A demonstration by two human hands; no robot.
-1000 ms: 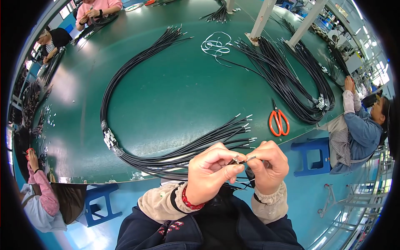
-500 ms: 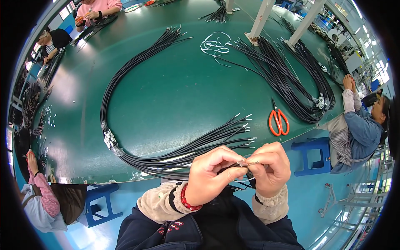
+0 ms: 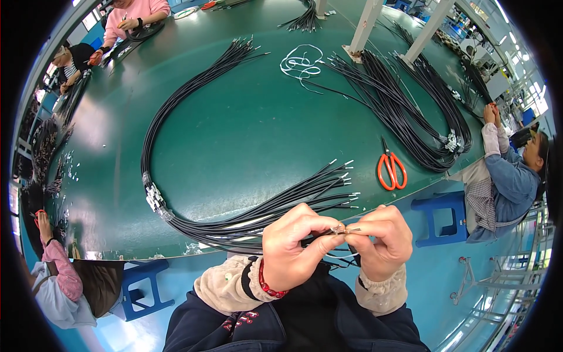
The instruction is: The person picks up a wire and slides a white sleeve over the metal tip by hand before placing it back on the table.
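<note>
Fingertips of the left hand [image 3: 293, 246] and right hand [image 3: 378, 240] pinch a thin black cable end [image 3: 340, 230] with its small metal terminal, lying roughly horizontal, low centre, just below the glossy bundle [image 3: 176, 111] curving across the smooth green table [image 3: 234, 135].

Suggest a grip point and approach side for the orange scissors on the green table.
Probably grip the orange scissors at the looped handles, the end nearest the table's front edge, coming from above. They lie flat and closed, blades pointing away toward the black cable bundle, with bare green table around the handles.
</note>
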